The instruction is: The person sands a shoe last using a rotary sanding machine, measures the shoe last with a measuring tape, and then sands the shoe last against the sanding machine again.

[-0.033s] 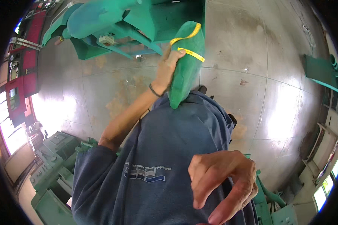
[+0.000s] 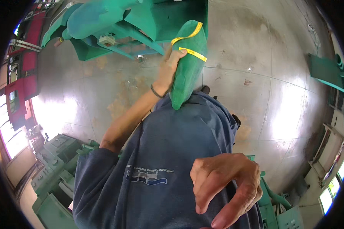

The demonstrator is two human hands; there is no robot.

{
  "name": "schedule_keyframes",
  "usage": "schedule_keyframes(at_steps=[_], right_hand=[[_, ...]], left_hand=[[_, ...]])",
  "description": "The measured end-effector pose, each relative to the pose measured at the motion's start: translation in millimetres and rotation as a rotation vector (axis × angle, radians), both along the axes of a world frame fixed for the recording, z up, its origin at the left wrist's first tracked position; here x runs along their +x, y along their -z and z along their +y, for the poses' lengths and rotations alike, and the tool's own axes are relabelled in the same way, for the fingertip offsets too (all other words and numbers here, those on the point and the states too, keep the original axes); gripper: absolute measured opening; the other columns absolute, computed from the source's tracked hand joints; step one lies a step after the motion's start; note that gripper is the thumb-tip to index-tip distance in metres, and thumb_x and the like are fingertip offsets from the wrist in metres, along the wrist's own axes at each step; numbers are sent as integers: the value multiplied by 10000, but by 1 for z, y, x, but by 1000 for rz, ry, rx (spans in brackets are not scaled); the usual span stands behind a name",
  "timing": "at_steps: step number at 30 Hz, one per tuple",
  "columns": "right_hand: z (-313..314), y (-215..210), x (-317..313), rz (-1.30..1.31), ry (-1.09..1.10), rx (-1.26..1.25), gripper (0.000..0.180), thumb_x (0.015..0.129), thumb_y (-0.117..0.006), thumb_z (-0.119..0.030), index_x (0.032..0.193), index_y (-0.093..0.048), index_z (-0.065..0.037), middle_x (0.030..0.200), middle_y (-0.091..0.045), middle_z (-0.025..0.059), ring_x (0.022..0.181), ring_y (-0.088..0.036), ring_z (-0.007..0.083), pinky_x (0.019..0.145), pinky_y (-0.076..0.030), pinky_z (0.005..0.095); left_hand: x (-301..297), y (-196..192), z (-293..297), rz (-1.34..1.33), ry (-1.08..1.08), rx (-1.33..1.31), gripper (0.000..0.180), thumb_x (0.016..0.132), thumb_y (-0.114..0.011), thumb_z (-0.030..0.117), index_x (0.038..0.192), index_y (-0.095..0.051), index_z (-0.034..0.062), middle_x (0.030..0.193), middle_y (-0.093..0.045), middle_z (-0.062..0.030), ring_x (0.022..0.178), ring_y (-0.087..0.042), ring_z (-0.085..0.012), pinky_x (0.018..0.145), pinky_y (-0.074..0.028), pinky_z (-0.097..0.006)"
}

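Note:
My left hand (image 2: 169, 71) is wrapped round the side of a green shoe last (image 2: 186, 78), out in front of my body. A yellow measuring tape (image 2: 194, 54) loops round the last's upper part, and my left thumb presses on one band of it. A second stretch of the tape crosses higher up. The narrow end of the last points down toward my shirt. Close to the camera at the lower right, my right hand (image 2: 231, 187) is raised in front of my shirt. Its fingers are bent, with forefinger and thumb tips apart and nothing visible between them.
A large green machine (image 2: 99, 23) stands ahead at the upper left. Grey-green machinery (image 2: 57, 168) is at the lower left, and more green equipment (image 2: 279, 208) at the lower right. A green panel-like piece (image 2: 326, 72) stands far right. The grey floor (image 2: 237, 99) is stained.

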State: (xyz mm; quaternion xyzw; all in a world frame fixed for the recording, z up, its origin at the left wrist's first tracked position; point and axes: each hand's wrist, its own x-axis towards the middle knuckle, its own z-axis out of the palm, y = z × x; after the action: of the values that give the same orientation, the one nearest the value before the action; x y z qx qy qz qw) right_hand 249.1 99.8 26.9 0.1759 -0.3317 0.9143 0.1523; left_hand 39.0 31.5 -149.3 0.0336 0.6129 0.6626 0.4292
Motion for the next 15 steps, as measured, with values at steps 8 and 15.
schedule_keyframes(at_steps=[8, 15], right_hand=[[1, 2, -2, 114, -84, 68, 205, 858, -743, -287, 980, -779, -126, 868, -696, 144, 692, -591, 191, 601, -393, 334], [-2, 4, 3, 85, -2, -24, 130, 857, -725, -188, 912, -771, -80, 914, -689, 207, 743, -606, 213, 632, -397, 329]], left_hand=[[2, -7, -5, 106, -19, 62, 490, 896, -598, 315, 1288, -568, 23, 1149, -588, -73, 985, -555, -117, 821, -465, -240], [-7, 2, -9, -175, 34, 141, 507, 909, -586, 340, 1307, -555, 27, 1139, -629, -101, 922, -633, -152, 785, -512, -259]])
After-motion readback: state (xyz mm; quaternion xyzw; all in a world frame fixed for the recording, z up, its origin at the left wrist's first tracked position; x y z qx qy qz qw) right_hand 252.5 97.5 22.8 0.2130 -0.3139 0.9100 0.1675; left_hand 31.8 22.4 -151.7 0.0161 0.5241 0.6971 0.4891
